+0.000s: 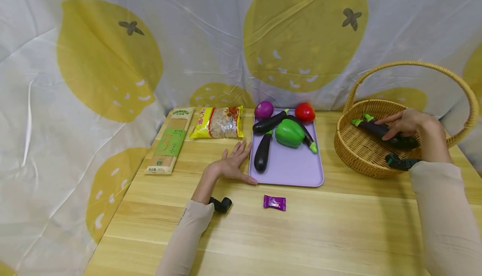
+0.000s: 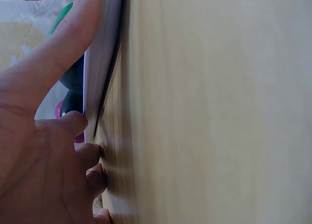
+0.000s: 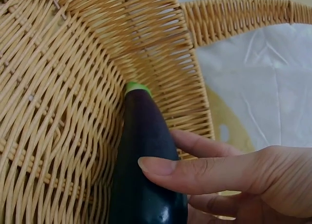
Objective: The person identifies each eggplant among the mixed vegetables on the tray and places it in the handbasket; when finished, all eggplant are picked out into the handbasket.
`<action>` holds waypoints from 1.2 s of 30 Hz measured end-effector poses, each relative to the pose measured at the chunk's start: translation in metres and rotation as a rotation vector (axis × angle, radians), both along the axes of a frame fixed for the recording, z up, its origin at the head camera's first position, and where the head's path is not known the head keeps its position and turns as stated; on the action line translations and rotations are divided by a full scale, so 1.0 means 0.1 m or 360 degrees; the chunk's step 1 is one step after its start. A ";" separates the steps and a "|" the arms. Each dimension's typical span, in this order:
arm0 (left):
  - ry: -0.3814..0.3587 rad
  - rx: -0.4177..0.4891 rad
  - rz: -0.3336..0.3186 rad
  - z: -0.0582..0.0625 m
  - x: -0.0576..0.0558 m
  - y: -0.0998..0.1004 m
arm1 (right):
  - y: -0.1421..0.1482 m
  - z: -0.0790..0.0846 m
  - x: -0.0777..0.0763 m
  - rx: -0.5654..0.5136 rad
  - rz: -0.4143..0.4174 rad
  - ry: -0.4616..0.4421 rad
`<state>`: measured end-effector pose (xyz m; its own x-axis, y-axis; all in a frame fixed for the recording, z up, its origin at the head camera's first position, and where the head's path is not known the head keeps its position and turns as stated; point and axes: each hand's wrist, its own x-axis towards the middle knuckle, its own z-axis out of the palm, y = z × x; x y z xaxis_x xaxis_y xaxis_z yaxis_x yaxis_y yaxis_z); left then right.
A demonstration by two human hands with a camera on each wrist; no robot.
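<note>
In the head view my right hand (image 1: 411, 124) reaches into a wicker basket (image 1: 355, 163). It grips a dark eggplant (image 3: 146, 126), thumb across the near side and fingers along the other, as the right wrist view shows. Two green stem ends in the head view point to a second eggplant beside it, mostly hidden. My left hand (image 1: 230, 165) rests with spread fingers at the left edge of a lilac tray (image 1: 293, 173), the thumb along its front-left corner. On the tray lie three eggplants (image 1: 262, 152), a green bell pepper (image 1: 290, 133), a red tomato (image 1: 305, 112) and a purple onion (image 1: 264, 110).
A purple wrapped candy (image 1: 275, 203) lies in front of the tray. Left of the tray are a yellow-and-clear food bag (image 1: 220, 122) and a green pack of noodles (image 1: 168, 142). The basket's tall handle (image 1: 414, 63) arches above it. A lemon-print curtain hangs behind.
</note>
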<state>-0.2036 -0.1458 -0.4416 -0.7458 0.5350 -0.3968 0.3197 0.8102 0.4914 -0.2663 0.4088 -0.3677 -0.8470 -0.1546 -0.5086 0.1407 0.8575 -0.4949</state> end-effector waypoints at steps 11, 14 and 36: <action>0.0000 0.0016 -0.0001 -0.07 -0.04 -0.03 | -0.02 -0.09 0.03 -0.0076 0.0007 0.0046; -0.0003 -0.0024 -0.0007 0.01 0.00 -0.01 | -0.02 -0.10 0.03 -0.0098 -0.0011 0.0039; 0.0009 -0.0035 -0.0004 0.04 0.01 -0.01 | -0.21 0.12 0.12 0.0116 0.0270 0.0088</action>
<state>-0.2028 -0.1465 -0.4381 -0.7470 0.5278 -0.4042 0.3244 0.8201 0.4714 -0.2545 0.3880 -0.3559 -0.8391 -0.2619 -0.4768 -0.0345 0.9003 -0.4338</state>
